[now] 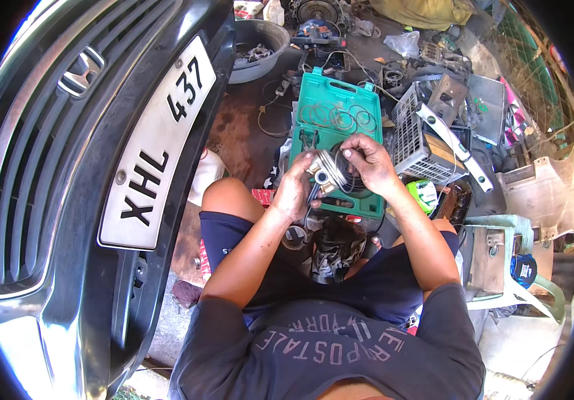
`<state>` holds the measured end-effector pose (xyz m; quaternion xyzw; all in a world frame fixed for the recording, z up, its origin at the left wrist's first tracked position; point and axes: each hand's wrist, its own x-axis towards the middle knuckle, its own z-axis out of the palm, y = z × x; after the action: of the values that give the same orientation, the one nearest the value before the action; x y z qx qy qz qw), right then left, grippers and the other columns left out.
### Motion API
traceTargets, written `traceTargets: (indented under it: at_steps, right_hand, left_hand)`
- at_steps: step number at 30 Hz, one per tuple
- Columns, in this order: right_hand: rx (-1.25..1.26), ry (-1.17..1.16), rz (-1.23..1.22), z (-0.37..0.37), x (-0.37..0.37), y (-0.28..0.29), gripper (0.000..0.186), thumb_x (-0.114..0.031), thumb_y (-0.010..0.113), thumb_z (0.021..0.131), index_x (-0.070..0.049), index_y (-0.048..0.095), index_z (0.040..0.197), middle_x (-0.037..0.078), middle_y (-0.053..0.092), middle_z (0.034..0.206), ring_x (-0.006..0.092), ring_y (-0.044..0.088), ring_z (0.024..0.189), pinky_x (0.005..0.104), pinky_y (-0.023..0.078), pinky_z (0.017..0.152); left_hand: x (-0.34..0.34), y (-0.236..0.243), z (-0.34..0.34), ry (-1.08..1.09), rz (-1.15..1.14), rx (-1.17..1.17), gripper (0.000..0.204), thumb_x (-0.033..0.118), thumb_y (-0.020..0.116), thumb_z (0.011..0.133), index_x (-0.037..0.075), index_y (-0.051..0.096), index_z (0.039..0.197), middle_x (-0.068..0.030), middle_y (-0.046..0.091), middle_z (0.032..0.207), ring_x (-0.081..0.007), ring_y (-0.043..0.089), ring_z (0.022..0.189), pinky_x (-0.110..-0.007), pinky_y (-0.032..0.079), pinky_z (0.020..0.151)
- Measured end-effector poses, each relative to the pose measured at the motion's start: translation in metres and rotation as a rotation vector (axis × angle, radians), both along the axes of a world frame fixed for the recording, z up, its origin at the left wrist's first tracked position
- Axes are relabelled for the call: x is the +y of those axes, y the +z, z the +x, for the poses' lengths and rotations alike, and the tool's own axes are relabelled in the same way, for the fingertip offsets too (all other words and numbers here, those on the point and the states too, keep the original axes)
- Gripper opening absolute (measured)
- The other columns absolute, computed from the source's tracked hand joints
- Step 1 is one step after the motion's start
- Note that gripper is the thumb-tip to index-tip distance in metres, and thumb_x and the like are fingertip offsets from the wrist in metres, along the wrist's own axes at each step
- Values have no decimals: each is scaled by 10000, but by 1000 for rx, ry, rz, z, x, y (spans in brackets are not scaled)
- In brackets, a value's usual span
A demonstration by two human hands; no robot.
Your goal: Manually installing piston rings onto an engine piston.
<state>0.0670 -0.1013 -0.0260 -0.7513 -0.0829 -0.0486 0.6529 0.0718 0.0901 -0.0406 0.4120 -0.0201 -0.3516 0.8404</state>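
My left hand (293, 187) is closed around a metal engine piston (323, 175), tilted above the open green tool case (330, 85). Grooves run round the piston's side, and the round pin hole faces up toward me. Beside it, my right hand (370, 163) has its thumb and fingers pinched on a thin dark ring (341, 188) that hangs close to the piston's crown. Whether ring and piston touch I cannot tell. Several thin rings (330, 117) lie in the lid of the case. Another piston (295, 237) seems to sit on the ground between my knees.
A dark car bumper with a licence plate (157, 147) fills the left side. Beyond it stands a grey basin (260, 50) with parts inside. To the right are a grey plastic crate (427, 133) with metal pieces and a pale green chair (513, 257). Engine parts (317, 13) lie at the back.
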Motion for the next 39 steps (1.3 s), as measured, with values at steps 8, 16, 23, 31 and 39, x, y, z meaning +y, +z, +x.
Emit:
traceTargets:
  at_steps: [8,16,23,31,39]
  right_hand:
    - [-208,-56,-245,0,2,-4,107,50,614,818,-17,595,899,50,576,841,123,565,762,263,466,667]
    - [-269,-62,-305,-4,3,2,110,54,614,801,-16,619,885,69,600,869,180,588,819,291,469,724]
    - [-425,-50,-367,-6,4,7,125,48,645,772,-21,628,875,80,590,853,200,602,806,305,488,705]
    - [-364,4,-192,-3,3,4,118,44,650,784,-24,654,880,71,601,873,174,598,805,285,484,718]
    - [-195,38,-104,-6,-4,6,94,13,643,818,-19,659,905,56,603,882,139,579,825,265,465,755]
  left_hand:
    - [-3,0,-2,-45,46,-94,482,405,486,857,161,397,1263,-6,527,989,-97,515,701,-207,319,430]
    - [-8,3,-7,-6,34,-153,584,259,670,797,75,368,1261,-41,537,997,-81,542,685,-179,335,399]
    - [-6,2,-9,-44,68,-207,582,179,700,786,97,379,1265,-25,540,977,-78,542,713,-170,349,416]
    - [-6,1,-9,-8,25,-216,606,175,728,761,76,382,1248,-41,559,928,-70,530,637,-166,312,399]
    - [-2,2,-8,-46,26,-281,602,150,665,757,78,364,1274,-45,532,978,-76,521,684,-167,329,415]
